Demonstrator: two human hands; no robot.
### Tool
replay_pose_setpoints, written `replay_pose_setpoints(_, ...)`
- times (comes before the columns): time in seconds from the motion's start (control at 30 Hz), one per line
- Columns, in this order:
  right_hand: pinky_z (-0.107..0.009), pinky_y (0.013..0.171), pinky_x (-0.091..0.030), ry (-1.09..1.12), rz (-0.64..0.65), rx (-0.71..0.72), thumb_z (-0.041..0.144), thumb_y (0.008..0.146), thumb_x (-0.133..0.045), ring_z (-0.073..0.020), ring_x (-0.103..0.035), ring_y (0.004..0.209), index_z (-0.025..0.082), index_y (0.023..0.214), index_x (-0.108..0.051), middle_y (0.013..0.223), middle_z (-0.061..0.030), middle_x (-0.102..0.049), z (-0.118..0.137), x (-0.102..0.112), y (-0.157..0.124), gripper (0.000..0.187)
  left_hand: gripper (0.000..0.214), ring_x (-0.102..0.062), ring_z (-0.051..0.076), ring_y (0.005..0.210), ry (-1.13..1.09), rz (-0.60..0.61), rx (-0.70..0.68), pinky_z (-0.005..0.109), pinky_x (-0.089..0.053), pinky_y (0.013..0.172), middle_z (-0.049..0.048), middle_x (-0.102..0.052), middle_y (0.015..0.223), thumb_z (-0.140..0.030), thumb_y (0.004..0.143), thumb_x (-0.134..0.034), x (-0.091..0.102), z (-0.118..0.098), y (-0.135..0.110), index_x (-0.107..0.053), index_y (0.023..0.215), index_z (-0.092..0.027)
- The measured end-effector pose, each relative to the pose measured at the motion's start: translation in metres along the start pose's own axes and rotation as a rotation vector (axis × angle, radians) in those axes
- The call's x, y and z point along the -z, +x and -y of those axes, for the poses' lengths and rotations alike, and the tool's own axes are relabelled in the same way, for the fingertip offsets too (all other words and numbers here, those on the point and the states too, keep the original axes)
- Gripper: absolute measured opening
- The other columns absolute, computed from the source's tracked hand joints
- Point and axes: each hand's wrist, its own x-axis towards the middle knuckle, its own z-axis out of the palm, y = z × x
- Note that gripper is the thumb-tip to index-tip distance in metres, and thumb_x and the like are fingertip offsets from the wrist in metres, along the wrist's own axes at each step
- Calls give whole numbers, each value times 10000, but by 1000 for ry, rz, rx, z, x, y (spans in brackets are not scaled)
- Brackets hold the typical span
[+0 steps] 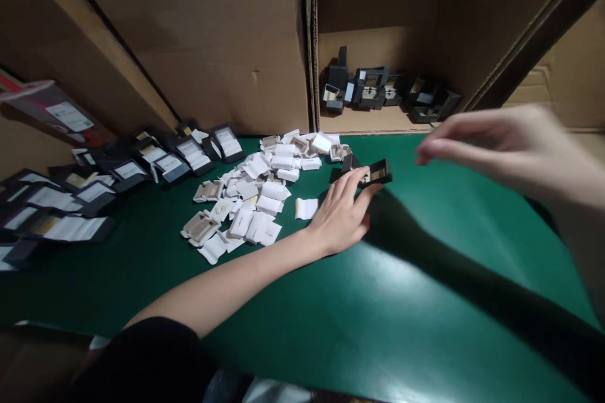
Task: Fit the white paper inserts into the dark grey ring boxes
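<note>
Across the green desk (283, 315), a heap of white cartons (271, 192) spreads. Above the desk, my right hand (491, 138), blurred; can't tell if its fingers hold anything. My left hand (339, 214) has its fingers gripping an open black box (380, 172), just right of the heap.

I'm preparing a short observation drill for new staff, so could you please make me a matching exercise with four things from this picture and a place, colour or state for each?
Things
1. Left hand
2. Right hand
3. White card pieces
4. Tabletop

Place, colour or state
A. Green, with a shiny patch of light
B. In a loose heap
C. With its fingers at a small open black box
D. Blurred, in the air

Right pairs: 1-C, 2-D, 3-B, 4-A
</note>
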Motion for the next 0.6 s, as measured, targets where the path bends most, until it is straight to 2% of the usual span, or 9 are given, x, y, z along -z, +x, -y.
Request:
replay_pose_setpoints(0.07, -316, 681, -503, -85, 76, -7, 444, 856, -585, -195, -637, 798, 195, 958, -674, 911, -40, -696, -6, -21, 8, 284, 479, -250, 316, 1380, 10, -12, 37, 497, -325, 1109, 182, -286, 1451, -133, 825, -504, 2, 2, 0, -401, 1293, -131)
replay_pose_setpoints(0.17, -331, 685, -499, -185, 113, 21, 418, 874, -554, -204, -623, 835, 190, 1110, -604, 1051, -83, -655, -20, -57, 11, 332, 441, -278, 296, 1365, -10, -43, 58, 479, -328, 1116, 161, -322, 1417, -134, 843, -484, 3, 5, 0, -406, 1278, -147)
replay_pose_setpoints(0.27, -339, 736, -506, -147, 103, 93, 347, 898, -503, -206, -614, 879, 204, 1044, -621, 1062, -87, -634, -30, -84, 6, 236, 414, -303, 266, 1351, -71, -69, 46, 432, -341, 1123, 158, -328, 1399, -135, 859, -471, 3, 8, 0, -395, 1265, -141)
replay_pose_setpoints(0.4, -385, 837, -503, -94, 19, 200, 306, 902, -493, -232, -589, 991, 214, 942, -637, 1095, -92, -617, -38, -104, -4, 176, 355, -380, 248, 1283, -49, -79, 36, 401, -376, 1090, 149, -387, 1337, -119, 857, -473, 8, 12, 3, -434, 1209, -137)
replay_pose_setpoints(0.5, -406, 857, -505, -74, -30, 260, 260, 885, -511, -242, -576, 1019, 203, 925, -630, 1119, -113, -594, -45, -113, -9, 138, 316, -437, 249, 1198, 74, -87, 48, 391, -411, 1025, 133, -461, 1247, -112, 869, -458, 24, 14, 10, -477, 1184, -131)
replay_pose_setpoints(0.57, -417, 870, -503, -60, -51, 267, 241, 876, -517, -248, -570, 1039, 192, 893, -624, 1125, -125, -581, -48, -116, -10, 119, 265, -485, 247, 1116, 176, -12, 76, 380, -438, 955, 115, -523, 1155, -123, 893, -436, 41, 16, 14, -515, 1146, -131)
replay_pose_setpoints(0.6, -424, 875, -501, -53, -62, 257, 237, 872, -519, -250, -568, 1047, 191, 874, -620, 1127, -127, -577, -50, -117, -10, 112, 233, -515, 243, 1061, 217, 74, 95, 374, -450, 914, 107, -552, 1103, -138, 904, -434, 51, 18, 16, -533, 1114, -128)
